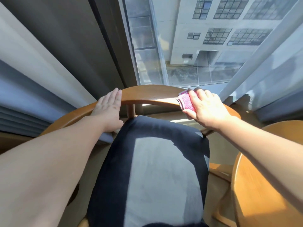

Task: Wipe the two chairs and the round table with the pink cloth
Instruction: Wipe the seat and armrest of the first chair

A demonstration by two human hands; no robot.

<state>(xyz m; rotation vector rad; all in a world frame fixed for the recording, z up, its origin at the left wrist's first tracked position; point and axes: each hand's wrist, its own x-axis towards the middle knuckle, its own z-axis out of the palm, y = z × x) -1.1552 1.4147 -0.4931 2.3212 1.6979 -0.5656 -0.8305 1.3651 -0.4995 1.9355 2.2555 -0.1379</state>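
Note:
A wooden chair (147,95) with a curved back rail and a dark cushion (155,169) fills the centre of the head view. My right hand (206,107) holds the folded pink cloth (186,101) against the right part of the rail, fingers over the top and thumb under the cloth. My left hand (109,106) rests flat on the left part of the rail with straight fingers. The round wooden table (255,190) shows at the lower right, partly behind my right forearm. A second chair is not in view.
A large window (188,46) stands straight behind the chair, looking onto a building. Grey curtains (41,79) hang at the left and a sheer white curtain (265,71) at the right. Sunlight falls across the cushion and the table.

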